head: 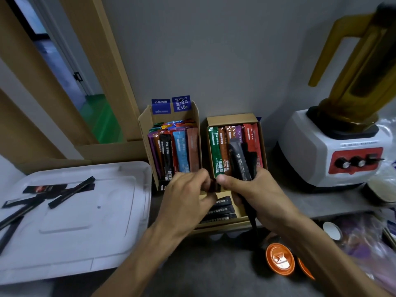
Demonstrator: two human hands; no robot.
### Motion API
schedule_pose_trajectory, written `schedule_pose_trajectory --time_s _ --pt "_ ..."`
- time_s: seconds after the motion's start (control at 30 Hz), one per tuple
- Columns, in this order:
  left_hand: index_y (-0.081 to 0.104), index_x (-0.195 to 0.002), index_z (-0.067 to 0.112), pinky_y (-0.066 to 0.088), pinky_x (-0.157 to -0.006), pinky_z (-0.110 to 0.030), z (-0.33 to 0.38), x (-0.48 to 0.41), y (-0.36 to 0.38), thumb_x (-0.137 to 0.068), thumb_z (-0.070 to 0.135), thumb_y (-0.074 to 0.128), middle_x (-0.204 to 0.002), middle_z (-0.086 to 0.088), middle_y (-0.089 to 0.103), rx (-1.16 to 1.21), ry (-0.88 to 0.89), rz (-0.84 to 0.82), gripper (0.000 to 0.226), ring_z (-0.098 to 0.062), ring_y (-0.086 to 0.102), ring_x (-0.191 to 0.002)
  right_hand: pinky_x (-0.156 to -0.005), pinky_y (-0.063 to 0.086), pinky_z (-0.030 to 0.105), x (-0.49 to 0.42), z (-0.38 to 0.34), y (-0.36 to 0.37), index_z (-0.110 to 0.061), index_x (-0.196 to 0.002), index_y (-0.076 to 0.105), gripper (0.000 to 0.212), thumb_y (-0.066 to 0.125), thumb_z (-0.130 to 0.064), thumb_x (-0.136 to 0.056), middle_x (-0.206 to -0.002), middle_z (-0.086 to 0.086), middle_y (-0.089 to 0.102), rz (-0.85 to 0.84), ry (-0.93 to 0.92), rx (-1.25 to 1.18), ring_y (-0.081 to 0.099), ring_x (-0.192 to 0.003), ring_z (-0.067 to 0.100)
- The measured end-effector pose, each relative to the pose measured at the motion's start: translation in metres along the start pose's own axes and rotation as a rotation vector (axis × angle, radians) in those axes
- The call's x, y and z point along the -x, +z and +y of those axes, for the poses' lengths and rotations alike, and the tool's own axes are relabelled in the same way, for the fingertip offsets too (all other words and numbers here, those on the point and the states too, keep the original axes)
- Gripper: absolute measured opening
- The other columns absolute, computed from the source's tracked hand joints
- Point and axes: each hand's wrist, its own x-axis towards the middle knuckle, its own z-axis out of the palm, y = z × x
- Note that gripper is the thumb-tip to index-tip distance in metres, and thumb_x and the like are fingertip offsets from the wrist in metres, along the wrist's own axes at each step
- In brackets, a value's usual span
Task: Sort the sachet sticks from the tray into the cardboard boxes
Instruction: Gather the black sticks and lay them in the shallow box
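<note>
2 orange lids sit nearest. L hand pinches a dark sachet end. R hand grips a black stick bundle above a flat box. At L, the white tray holds loose black sticks. Behind stand 2 cardboard boxes w/ colored sticks, and a blender far R.

head camera looks forward and down, close above the hands.
</note>
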Motion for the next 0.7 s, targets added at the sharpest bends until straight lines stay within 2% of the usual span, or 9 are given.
schedule_pose_trajectory --time_s 0.07,0.17,0.2,0.23,0.3,0.37,0.47,0.57,0.7 --pt "0.044 -0.078 0.028 0.035 -0.067 -0.022 0.0 0.0 0.002 -0.08 0.025 0.069 -0.078 0.015 0.055 -0.031 0.035 -0.015 0.026 -0.005 0.043 -0.075 -0.065 0.054 0.045 0.0 0.001 0.0 0.003 -0.102 0.066 0.032 0.081 -0.016 -0.081 -0.1 0.034 0.064 0.012 -0.005 0.076 0.061 -0.074 0.038" --pt "0.053 -0.092 0.032 0.04 -0.078 -0.017 -0.007 0.004 0.001 -0.082 0.039 0.072 -0.095 0.019 0.059 0.084 -0.038 -0.06 0.023 0.0 0.046 -0.092 -0.076 0.059 0.054 -0.001 0.003 -0.007 -0.004 -0.1 0.066 0.015 0.072 -0.005 -0.087 -0.101 0.028 0.069 0.067 0.057 0.116 0.069 -0.086 0.043" --pt "0.054 -0.1 0.035 0.042 -0.083 -0.019 -0.012 0.006 -0.001 -0.081 0.043 0.073 -0.102 0.022 0.058 0.128 -0.088 -0.078 0.028 0.001 0.046 -0.1 -0.071 0.062 0.049 -0.003 0.003 -0.012 -0.005 -0.099 0.065 0.013 0.07 -0.003 -0.088 -0.096 0.022 0.071 0.076 0.074 0.099 0.072 -0.083 0.036" --pt "0.054 -0.106 0.037 0.043 -0.088 -0.02 -0.019 0.008 -0.005 -0.08 0.044 0.075 -0.108 0.024 0.057 0.173 -0.142 -0.089 0.034 0.0 0.048 -0.106 -0.06 0.061 0.036 -0.004 0.003 -0.017 -0.005 -0.096 0.064 0.01 0.069 -0.002 -0.088 -0.086 0.013 0.073 0.08 0.085 0.075 0.073 -0.07 0.024" --pt "0.054 -0.112 0.035 0.046 -0.09 -0.02 -0.031 0.011 -0.014 -0.08 0.035 0.078 -0.11 0.022 0.061 0.307 -0.253 -0.07 0.04 0.003 0.056 -0.108 -0.043 0.046 0.019 -0.006 0.002 -0.025 -0.003 -0.092 0.063 0.006 0.067 0.0 -0.089 -0.064 -0.001 0.065 0.091 0.104 0.032 0.058 -0.048 0.007" --pt "0.056 -0.115 0.031 0.052 -0.089 -0.025 -0.042 0.013 -0.022 -0.08 0.024 0.079 -0.106 0.014 0.067 0.452 -0.362 -0.037 0.042 0.001 0.062 -0.103 -0.04 0.04 0.017 -0.009 0.004 -0.033 0.002 -0.098 0.063 0.009 0.067 0.001 -0.089 -0.058 -0.004 0.06 0.093 0.124 -0.005 0.05 -0.046 0.005" --pt "0.057 -0.117 0.029 0.054 -0.088 -0.03 -0.049 0.015 -0.026 -0.083 0.018 0.077 -0.103 0.012 0.069 0.481 -0.399 -0.01 0.041 -0.004 0.065 -0.099 -0.04 0.04 0.018 -0.011 0.006 -0.039 0.005 -0.103 0.063 0.016 0.068 0.0 -0.089 -0.062 -0.001 0.06 0.09 0.125 0.006 0.049 -0.047 0.007" --pt "0.059 -0.116 0.029 0.05 -0.083 -0.023 -0.048 0.014 -0.023 -0.085 0.02 0.075 -0.104 0.014 0.068 0.426 -0.372 -0.003 0.037 -0.001 0.064 -0.098 -0.04 0.04 0.017 -0.016 0.007 -0.037 0.002 -0.101 0.063 0.014 0.069 0.0 -0.088 -0.065 0.001 0.061 0.078 0.14 0.033 0.05 -0.048 0.007" --pt "0.061 -0.118 0.031 0.044 -0.08 -0.005 -0.04 0.011 -0.019 -0.087 0.028 0.072 -0.113 0.02 0.061 0.325 -0.279 -0.031 0.033 0.006 0.056 -0.107 -0.045 0.043 0.018 -0.023 0.01 -0.03 -0.003 -0.094 0.064 0.01 0.071 -0.002 -0.087 -0.065 -0.004 0.065 0.03 0.156 0.045 0.054 -0.05 0.004"
